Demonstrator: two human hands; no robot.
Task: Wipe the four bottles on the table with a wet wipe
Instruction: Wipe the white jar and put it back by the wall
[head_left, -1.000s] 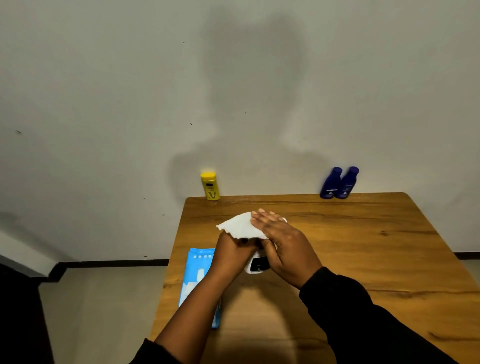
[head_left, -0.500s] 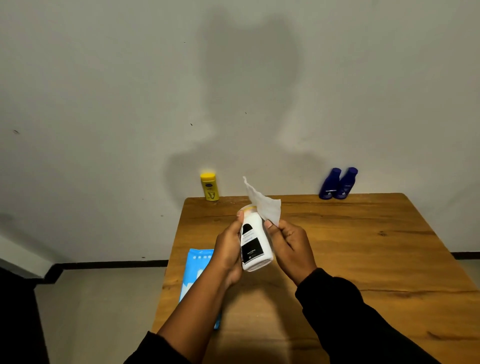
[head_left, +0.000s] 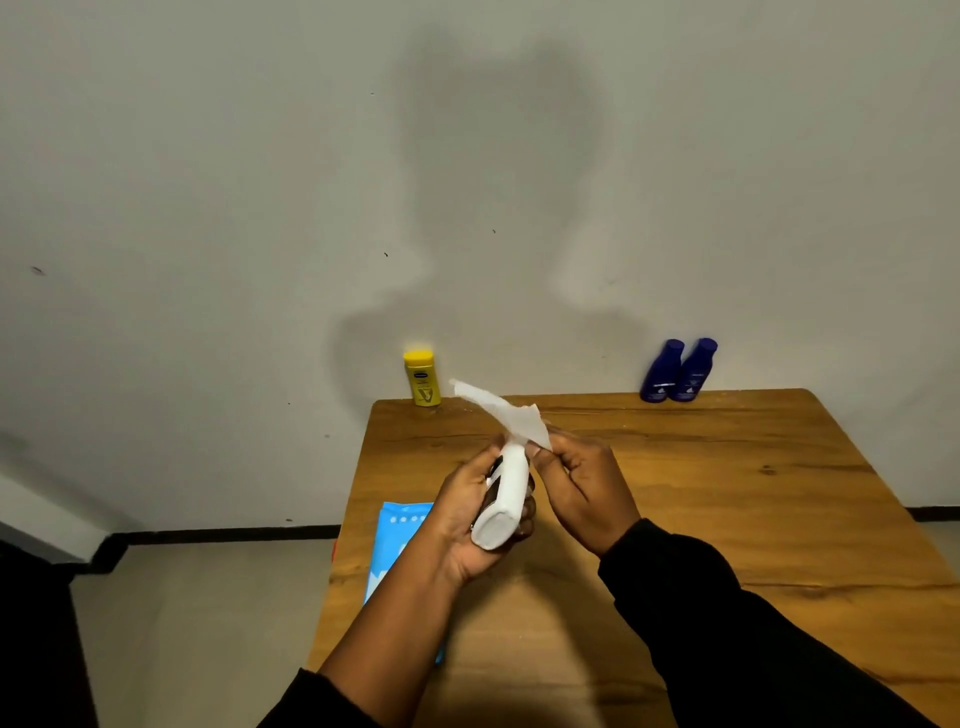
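White bottle (head_left: 506, 496) held above the counter (head_left: 701, 493) in the left hand (head_left: 470, 512), fingers curled tight around its body; long axis tilted, base toward the camera, top pointing away and up. Right hand (head_left: 584, 491) fingers pinch the wet wipe (head_left: 501, 413) at the bottle's top. Compared with 0.5 s ago, the black label has rotated leftward. Yellow bottle (head_left: 422, 378) and 2 blue bottles (head_left: 678, 370) stand at the far edge; wipe pack (head_left: 397, 535) lies left.

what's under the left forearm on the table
A light blue wipes pack lies flat at the table's left edge. The left forearm covers its right side and most of its lower part, so its full printing cannot be seen.
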